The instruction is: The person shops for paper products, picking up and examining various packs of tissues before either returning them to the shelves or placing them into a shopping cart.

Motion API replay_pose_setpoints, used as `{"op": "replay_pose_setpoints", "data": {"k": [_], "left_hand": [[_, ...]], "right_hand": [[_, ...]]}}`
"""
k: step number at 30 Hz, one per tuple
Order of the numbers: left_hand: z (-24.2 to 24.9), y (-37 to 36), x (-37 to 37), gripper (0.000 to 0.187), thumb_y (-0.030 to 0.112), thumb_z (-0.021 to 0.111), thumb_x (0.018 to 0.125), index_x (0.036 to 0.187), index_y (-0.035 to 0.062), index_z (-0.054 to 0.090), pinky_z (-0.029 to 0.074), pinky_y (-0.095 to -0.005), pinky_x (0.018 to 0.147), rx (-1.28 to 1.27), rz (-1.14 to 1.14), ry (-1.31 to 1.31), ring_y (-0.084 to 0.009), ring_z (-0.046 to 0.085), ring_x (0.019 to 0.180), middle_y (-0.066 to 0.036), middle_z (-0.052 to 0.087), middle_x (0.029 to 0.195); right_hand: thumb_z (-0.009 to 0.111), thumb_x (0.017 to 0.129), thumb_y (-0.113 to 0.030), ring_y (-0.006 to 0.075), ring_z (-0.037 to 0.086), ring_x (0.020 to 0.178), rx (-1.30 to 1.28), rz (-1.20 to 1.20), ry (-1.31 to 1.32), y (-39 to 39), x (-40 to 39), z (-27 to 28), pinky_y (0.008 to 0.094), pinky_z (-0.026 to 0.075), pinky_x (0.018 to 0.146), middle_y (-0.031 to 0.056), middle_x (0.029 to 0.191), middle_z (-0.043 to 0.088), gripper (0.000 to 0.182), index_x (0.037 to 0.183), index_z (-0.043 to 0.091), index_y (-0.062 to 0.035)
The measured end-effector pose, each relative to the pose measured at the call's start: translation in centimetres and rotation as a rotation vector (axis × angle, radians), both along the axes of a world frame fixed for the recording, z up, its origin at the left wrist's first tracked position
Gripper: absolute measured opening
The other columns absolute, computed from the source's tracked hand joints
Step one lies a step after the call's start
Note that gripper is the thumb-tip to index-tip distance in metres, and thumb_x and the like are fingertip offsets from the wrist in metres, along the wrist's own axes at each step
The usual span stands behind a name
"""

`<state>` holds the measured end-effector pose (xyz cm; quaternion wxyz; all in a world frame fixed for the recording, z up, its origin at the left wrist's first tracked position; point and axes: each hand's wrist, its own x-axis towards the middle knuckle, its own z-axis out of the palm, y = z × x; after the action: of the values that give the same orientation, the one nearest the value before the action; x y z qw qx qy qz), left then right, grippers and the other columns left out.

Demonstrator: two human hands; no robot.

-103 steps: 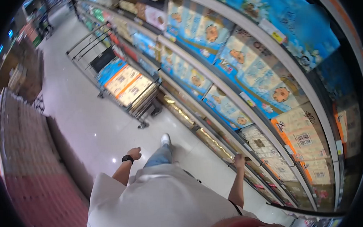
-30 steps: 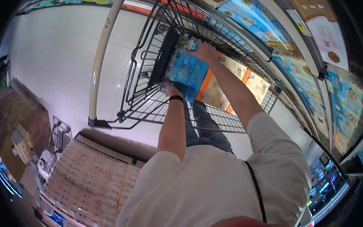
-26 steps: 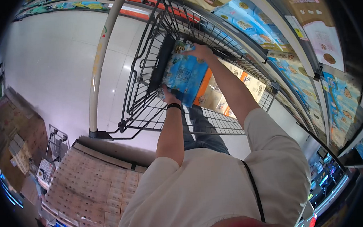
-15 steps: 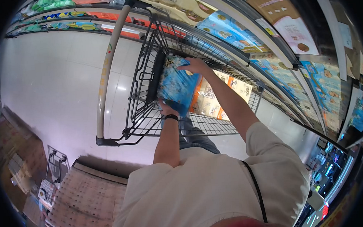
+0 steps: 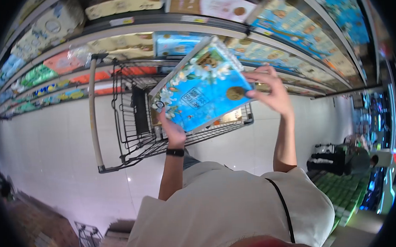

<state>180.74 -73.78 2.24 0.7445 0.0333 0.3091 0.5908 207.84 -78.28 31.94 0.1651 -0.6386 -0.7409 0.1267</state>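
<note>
A blue flower-printed package is held up above the shopping cart, tilted, its left end lower than its right. My left hand, with a black band on the wrist, grips its lower left corner; the thumb lies on the front and the other fingers are hidden behind. At the package's right edge is my right hand, its thumb and fingers around the corner near the round gold mark. Part of an orange and cream package shows inside the cart beneath.
Shelves of packaged goods run across the top and right. The cart's handle stands at the left. A person is at the far right beside green stacked goods. Lower left are a small trolley and brown stacks.
Both hands have lifted the blue package up out of the cart and turned its printed face into view. The view has swung, so the shelves now lie across the top.
</note>
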Motion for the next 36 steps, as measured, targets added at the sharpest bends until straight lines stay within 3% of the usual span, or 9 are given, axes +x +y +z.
{"op": "replay_pose_setpoints", "data": {"k": [2,4,10,11,16,21,24,28,36], "left_hand": [[8.7,-5.5,-1.2,0.053,0.041,0.051,0.099,0.142,0.0113,0.039,0.041,-0.0466,0.107,0.23,-0.176,-0.029,-0.0231,0.049,0.129,-0.008,0.05,0.141],[6.6,-8.8,0.2,0.057,0.046,0.048,0.101,0.144,0.0111,0.039,0.043,-0.0449,0.106,0.445,-0.287,0.276,-0.0243,0.049,0.129,-0.01,0.049,0.143],[-0.4,-14.6,6.5,0.064,0.058,0.038,0.102,0.143,0.0096,0.043,0.046,-0.0434,0.102,0.467,-0.878,-0.267,-0.0247,0.052,0.125,-0.009,0.053,0.139],[5.9,-19.0,8.2,0.064,0.057,0.036,0.103,0.145,0.0089,0.041,0.044,-0.0436,0.103,0.522,-0.856,0.01,-0.0242,0.052,0.124,-0.009,0.052,0.139],[8.2,-28.2,16.1,0.069,0.062,0.037,0.1,0.15,0.0137,0.036,0.041,-0.0467,0.107,0.598,-1.118,0.144,-0.0274,0.05,0.129,-0.009,0.051,0.141],[14.2,-31.5,19.4,0.099,0.058,0.074,0.081,0.151,0.0037,0.029,0.041,-0.0422,0.107,0.989,-1.53,0.038,-0.0253,0.048,0.13,-0.012,0.047,0.144],[14.2,-32.6,22.8,0.093,0.057,0.071,0.083,0.149,0.0046,0.032,0.042,-0.0431,0.105,0.873,-1.577,-0.099,-0.0261,0.05,0.127,-0.012,0.048,0.142],[12.0,-35.3,30.5,0.084,0.056,0.067,0.086,0.146,0.0059,0.036,0.044,-0.0444,0.102,0.556,-1.494,-0.47,-0.027,0.053,0.123,-0.012,0.051,0.138],[8.7,-36.5,47.5,0.069,0.054,0.059,0.092,0.141,0.0085,0.043,0.048,-0.047,0.095,0.355,-1.405,-0.986,-0.029,0.058,0.115,-0.011,0.056,0.132]], "right_hand": [[0.082,0.075,-0.027,0.0269,0.048,0.129,0.112,-0.227,0.548,-7.4,6.4,0.7,0.0437,0.031,0.116,0.0134,0.138,0.055,0.076,0.143,0.05,-0.0107],[0.079,0.08,-0.023,0.0237,0.042,0.136,0.016,-0.358,0.88,-13.2,9.4,-3.9,0.0404,0.035,0.113,0.0145,0.149,0.042,0.098,0.156,0.02,-0.0064],[0.081,0.08,-0.028,0.0229,0.045,0.133,0.197,-0.725,1.365,-33.3,7.7,-14.3,0.0355,0.036,0.111,0.0127,0.147,0.045,0.097,0.156,0.025,-0.0065],[0.081,0.08,-0.028,0.0226,0.046,0.133,0.294,-0.815,1.272,-37.7,8.1,-15.2,0.0359,0.037,0.11,0.0126,0.146,0.047,0.094,0.155,0.028,-0.0066],[0.081,0.079,-0.031,0.0211,0.052,0.125,0.506,-1.071,1.123,-54.6,9.6,-11.0,0.0346,0.041,0.105,0.0101,0.136,0.056,0.081,0.147,0.043,-0.0063],[0.077,0.082,-0.032,0.017,0.06,0.111,0.817,-1.099,1.099,-61.7,14.2,-5.7,0.0315,0.046,0.097,0.0064,0.119,0.065,0.06,0.131,0.058,-0.0043],[0.076,0.083,-0.035,0.0165,0.063,0.104,0.773,-1.007,1.126,-61.1,17.8,-1.5,0.0303,0.048,0.093,0.0061,0.113,0.068,0.054,0.126,0.063,-0.0051],[0.072,0.087,-0.039,0.0183,0.062,0.105,0.374,-1.009,0.516,-54.3,21.0,2.9,0.0314,0.049,0.092,0.0079,0.113,0.067,0.049,0.124,0.064,-0.0084],[0.075,0.083,-0.044,0.0272,0.05,0.129,0.378,-0.798,0.576,-53.4,35.2,2.4,0.0398,0.044,0.102,0.0177,0.144,0.047,0.08,0.149,0.04,-0.0138]]}}
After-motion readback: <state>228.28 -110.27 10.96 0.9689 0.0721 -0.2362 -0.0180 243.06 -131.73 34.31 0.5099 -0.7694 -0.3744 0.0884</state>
